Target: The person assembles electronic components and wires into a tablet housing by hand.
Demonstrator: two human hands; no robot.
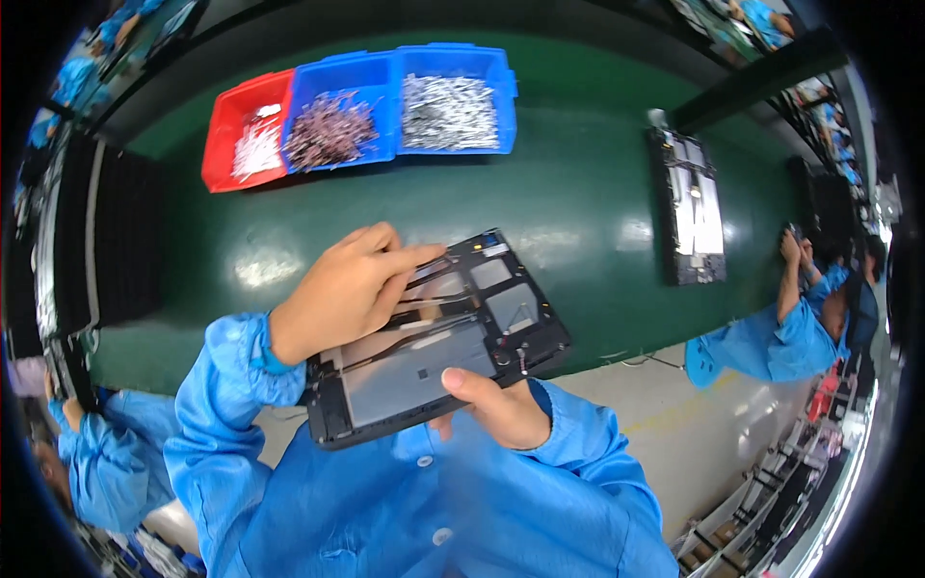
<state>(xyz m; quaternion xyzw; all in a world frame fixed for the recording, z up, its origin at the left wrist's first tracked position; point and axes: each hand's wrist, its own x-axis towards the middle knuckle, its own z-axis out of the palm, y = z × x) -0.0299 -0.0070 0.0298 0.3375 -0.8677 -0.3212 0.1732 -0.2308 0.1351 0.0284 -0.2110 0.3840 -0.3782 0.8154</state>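
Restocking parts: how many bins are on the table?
3: a red bin at left, a blue bin in the middle, another blue bin at right, side by side.

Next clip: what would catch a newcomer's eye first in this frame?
First, the dark flat device frame held at centre: the right hand grips its near edge from below, while the left hand rests its fingers on its upper face. Next, the row of bins at the far edge of the green table: a red bin and two blue bins holding small metal parts. A second dark frame lies flat on the right.
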